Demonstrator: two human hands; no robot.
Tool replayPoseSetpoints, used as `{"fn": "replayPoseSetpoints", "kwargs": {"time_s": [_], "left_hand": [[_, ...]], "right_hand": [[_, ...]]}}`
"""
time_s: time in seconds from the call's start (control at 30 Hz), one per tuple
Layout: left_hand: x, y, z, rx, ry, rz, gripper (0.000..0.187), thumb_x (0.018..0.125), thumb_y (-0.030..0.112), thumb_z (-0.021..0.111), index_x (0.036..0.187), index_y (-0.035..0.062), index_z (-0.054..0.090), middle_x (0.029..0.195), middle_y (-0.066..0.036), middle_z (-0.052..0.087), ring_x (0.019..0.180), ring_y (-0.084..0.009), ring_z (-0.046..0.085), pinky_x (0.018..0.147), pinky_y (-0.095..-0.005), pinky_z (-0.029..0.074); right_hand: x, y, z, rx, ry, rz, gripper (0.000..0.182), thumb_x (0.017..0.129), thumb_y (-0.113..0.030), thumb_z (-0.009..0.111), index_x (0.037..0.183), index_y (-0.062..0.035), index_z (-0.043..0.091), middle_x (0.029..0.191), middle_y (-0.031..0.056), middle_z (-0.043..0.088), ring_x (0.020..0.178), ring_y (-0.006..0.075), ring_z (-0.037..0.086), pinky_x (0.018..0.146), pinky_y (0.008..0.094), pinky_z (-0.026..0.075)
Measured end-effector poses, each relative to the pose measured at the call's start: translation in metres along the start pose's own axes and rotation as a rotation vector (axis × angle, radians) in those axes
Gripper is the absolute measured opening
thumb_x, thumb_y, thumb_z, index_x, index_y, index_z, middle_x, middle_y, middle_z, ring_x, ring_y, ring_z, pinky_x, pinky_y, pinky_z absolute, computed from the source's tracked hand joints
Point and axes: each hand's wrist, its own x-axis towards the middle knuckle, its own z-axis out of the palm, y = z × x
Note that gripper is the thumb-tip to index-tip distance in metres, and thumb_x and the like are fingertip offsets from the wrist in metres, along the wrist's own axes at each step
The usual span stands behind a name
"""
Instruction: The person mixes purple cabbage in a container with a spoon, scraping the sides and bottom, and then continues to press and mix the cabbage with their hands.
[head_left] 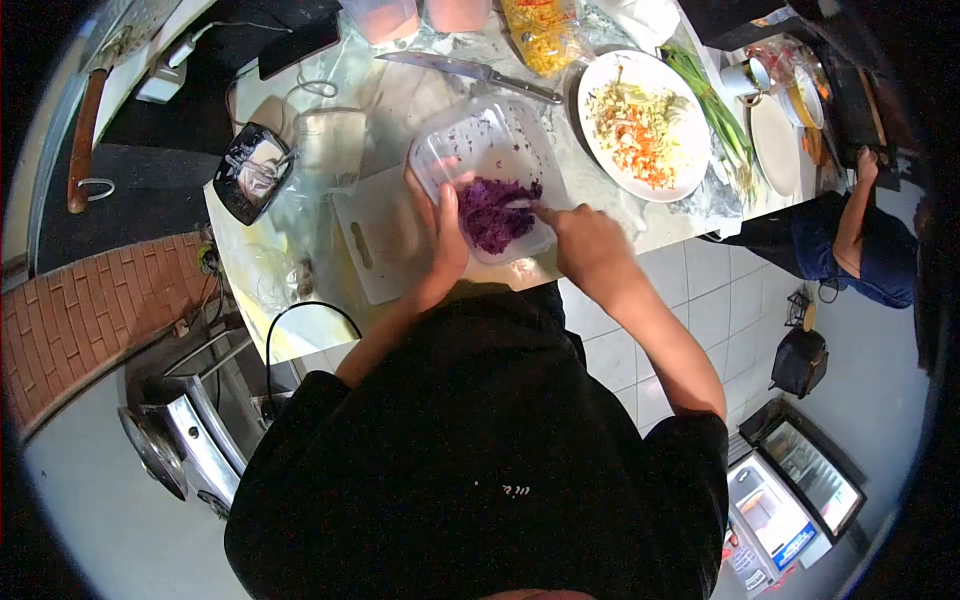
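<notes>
A clear plastic container (549,160) sits tilted near the table's front edge, with purple mash (495,218) gathered at its near end and purple smears on its far wall. My left hand (447,235) grips the container's left side, the thumb over the rim. In my right hand (590,245) is a metal utensil (522,204), a spoon or fork, whose working end is in the mash. Partly under the container lies a white cutting board (385,245). A kitchen knife (470,72) rests just beyond the container.
To the right stand a plate of chopped vegetables (645,130) and green onions (710,105). A yellow food bag (543,35) lies at the back. On the left is a black bowl (254,175) of pale purple paste. Another person (850,235) is at the far right.
</notes>
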Motion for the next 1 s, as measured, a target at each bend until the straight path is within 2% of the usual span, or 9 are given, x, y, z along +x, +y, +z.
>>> {"fn": "replayPoseSetpoints", "kwargs": {"time_s": [0.07,0.17,0.3,0.47,0.7,0.77,0.8,0.87,1.0], "left_hand": [[0.003,0.006,0.004,0.118,-0.013,0.103,0.063,0.098,0.033,0.044,0.148,0.0047,0.017,0.127,-0.015,0.044,0.106,-0.0258,0.053,0.096,-0.0411,0.042],[0.0,0.01,0.007,0.11,0.018,0.057,0.052,0.099,0.036,0.041,0.139,0.0054,0.027,0.127,-0.014,0.049,0.11,-0.0267,0.055,0.098,-0.0423,0.042],[-0.003,0.004,0.004,0.07,0.021,0.039,0.053,0.099,0.035,0.041,0.139,0.005,0.026,0.127,-0.014,0.049,0.11,-0.0265,0.055,0.098,-0.0421,0.042],[0.002,-0.001,0.003,0.04,0.067,0.056,0.056,0.096,0.032,0.045,0.14,0.0029,0.027,0.126,-0.015,0.046,0.11,-0.0258,0.051,0.099,-0.0402,0.039],[0.001,-0.034,-0.022,-0.048,-0.121,-0.058,0.055,0.096,0.034,0.045,0.139,0.0029,0.029,0.126,-0.014,0.047,0.112,-0.0248,0.049,0.1,-0.04,0.038],[0.002,-0.014,-0.008,0.169,-0.129,0.11,0.055,0.1,0.045,0.037,0.133,0.0027,0.044,0.128,-0.012,0.049,0.112,-0.0263,0.054,0.097,-0.0427,0.044],[0.002,-0.014,-0.007,0.165,-0.131,0.111,0.055,0.1,0.045,0.037,0.133,0.0027,0.044,0.128,-0.012,0.049,0.112,-0.0263,0.054,0.097,-0.0427,0.044],[0.001,-0.014,-0.006,-0.044,-0.023,-0.077,0.054,0.1,0.044,0.039,0.134,0.0032,0.041,0.129,-0.012,0.049,0.112,-0.0276,0.054,0.098,-0.0449,0.045],[-0.005,-0.019,-0.006,-0.113,-0.033,-0.173,0.051,0.1,0.042,0.041,0.135,0.0045,0.039,0.128,-0.012,0.048,0.112,-0.0281,0.054,0.098,-0.0463,0.045]], "right_hand": [[0.002,0.007,0.014,0.006,0.005,-0.014,0.048,0.084,-0.003,0.055,0.131,-0.0081,0.056,0.094,0.0215,0.066,0.085,0.0354,0.068,0.074,0.0435,0.056],[-0.009,0.003,0.0,0.029,0.061,-0.005,0.061,0.078,0.004,0.052,0.135,-0.0171,0.055,0.086,0.027,0.065,0.077,0.0398,0.066,0.071,0.0464,0.055],[-0.013,-0.006,-0.02,0.023,0.096,0.051,0.062,0.08,0.003,0.052,0.138,-0.0189,0.052,0.085,0.0267,0.065,0.075,0.0392,0.067,0.069,0.0466,0.056],[-0.004,-0.015,0.027,0.014,0.129,-0.008,0.062,0.081,0.001,0.051,0.14,-0.0197,0.05,0.079,0.0217,0.065,0.072,0.0369,0.067,0.065,0.045,0.056],[-0.006,-0.017,-0.01,0.016,0.24,-0.009,0.062,0.079,0.001,0.053,0.137,-0.0201,0.052,0.076,0.0174,0.064,0.071,0.0353,0.066,0.063,0.0437,0.055],[0.003,-0.01,0.011,0.037,0.247,-0.08,0.062,0.08,0.001,0.053,0.138,-0.0206,0.051,0.076,0.0175,0.064,0.072,0.0349,0.066,0.064,0.0437,0.055],[0.005,-0.007,0.024,0.019,0.183,-0.105,0.062,0.08,0.0,0.053,0.138,-0.0211,0.051,0.076,0.0176,0.064,0.072,0.0348,0.066,0.065,0.0438,0.055],[0.001,0.0,0.035,0.011,0.171,-0.155,0.061,0.08,-0.001,0.055,0.137,-0.0227,0.053,0.076,0.0176,0.065,0.073,0.0346,0.066,0.067,0.0444,0.054],[-0.017,-0.002,-0.002,-0.021,0.14,-0.097,0.061,0.08,-0.002,0.056,0.137,-0.0239,0.053,0.075,0.0157,0.065,0.072,0.0331,0.066,0.067,0.0445,0.054]]}}
